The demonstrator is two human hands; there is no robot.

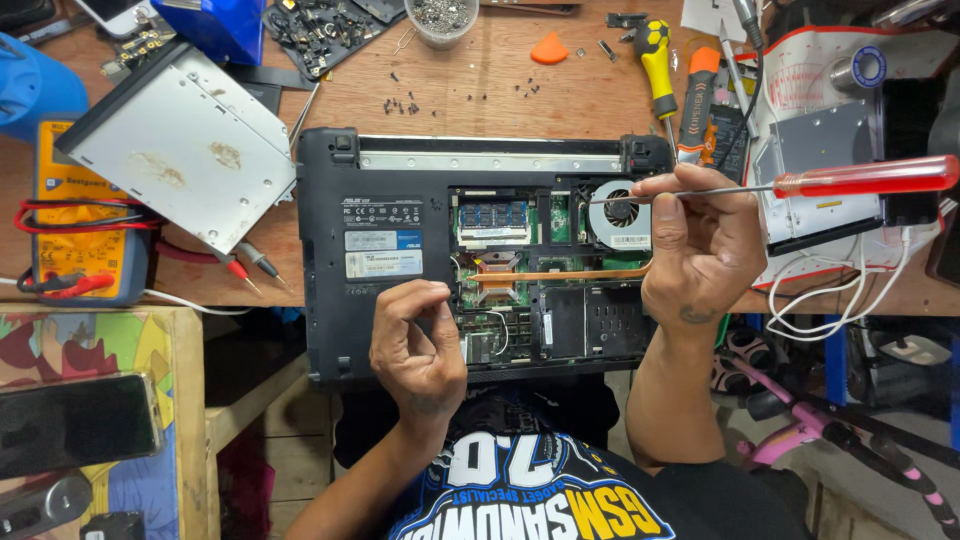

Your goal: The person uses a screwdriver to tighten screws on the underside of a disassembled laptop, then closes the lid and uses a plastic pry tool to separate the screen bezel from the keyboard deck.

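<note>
A black laptop (340,250) lies upside down on the wooden bench with its bottom cover off, showing the circuit board, memory, a copper heat pipe and the fan (620,212). My right hand (700,250) holds a red-handled screwdriver (860,177) lying sideways, its thin shaft pointing left over the fan. My left hand (415,345) hovers over the laptop's near edge with thumb and fingertips pinched together; whether something small sits between them I cannot tell.
A removed optical drive (180,150) lies at the left over a yellow multimeter (75,220) with red and black probes. Loose screws, a cup of screws (440,18), a yellow screwdriver (655,60) and an orange pick (548,50) are behind the laptop. A phone (75,425) lies lower left.
</note>
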